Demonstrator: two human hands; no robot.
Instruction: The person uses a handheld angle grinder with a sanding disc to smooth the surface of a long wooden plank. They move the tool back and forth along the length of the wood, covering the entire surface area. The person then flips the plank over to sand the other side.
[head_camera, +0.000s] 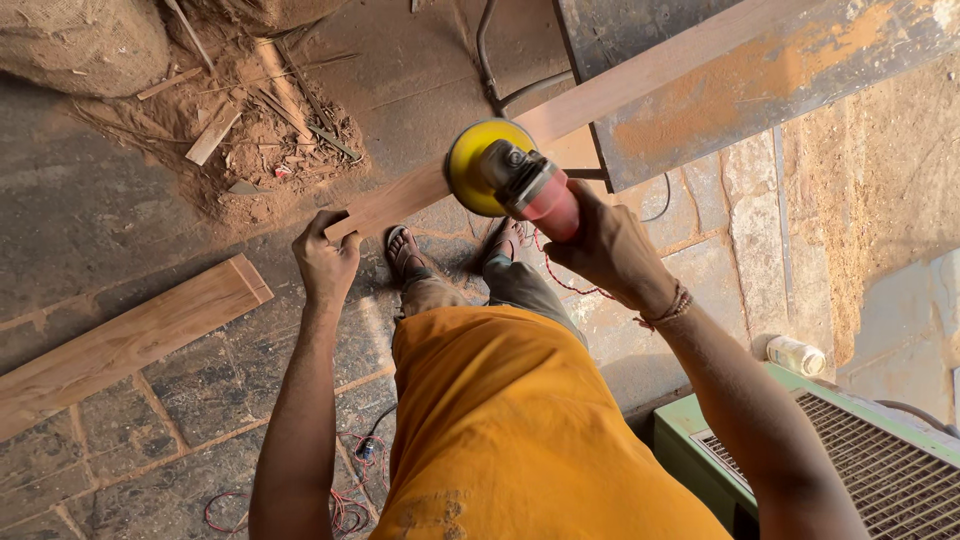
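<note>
Your left hand (325, 262) is closed around the near end of the long reddish wooden plank (520, 135) slanting off the dusty metal bench (760, 80), while your right hand (605, 250) grips the red-bodied sander (510, 178), its yellow round disc against that plank

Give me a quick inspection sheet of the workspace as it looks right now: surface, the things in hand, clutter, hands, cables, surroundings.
Surface: stone-paved floor, dusty, with red-brown sawdust.
Job's things: long wooden plank, its far end resting on a dust-coated metal table; red power sander, its yellow disc against the plank.
Clutter: wood offcuts in the sawdust pile; second plank on the floor; pale bottle.
Hands: left hand grips the plank's near end; right hand holds the sander, fingers wrapped round the body.
Cables: red wires on the floor; twisted cord below the sander.
Surroundings: green machine with grille; burlap sack.
</note>
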